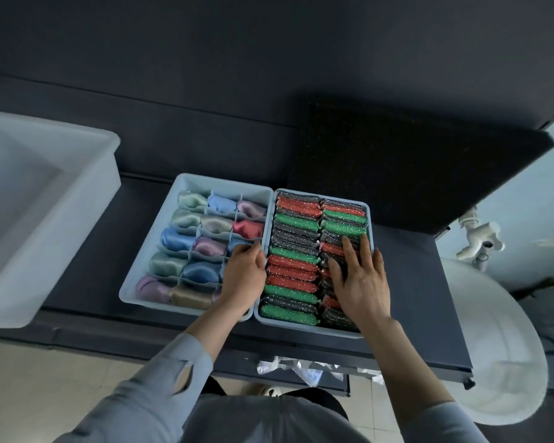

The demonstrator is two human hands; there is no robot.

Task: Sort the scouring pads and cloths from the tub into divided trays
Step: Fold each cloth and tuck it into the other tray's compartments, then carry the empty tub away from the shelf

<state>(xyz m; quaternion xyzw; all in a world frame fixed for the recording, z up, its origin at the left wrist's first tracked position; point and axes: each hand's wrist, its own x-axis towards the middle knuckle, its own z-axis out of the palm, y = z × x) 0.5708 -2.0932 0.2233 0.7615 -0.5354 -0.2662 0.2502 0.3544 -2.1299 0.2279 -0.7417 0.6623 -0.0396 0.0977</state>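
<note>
Your right hand (360, 282) presses flat, fingers spread, on the scouring pads (293, 251); your left hand (243, 276) seems to curl over the cloth tray (189, 183) edge.

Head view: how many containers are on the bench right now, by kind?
White tub: 1
Divided trays: 2 (cloth tray, pad tray)
Total: 3
</note>
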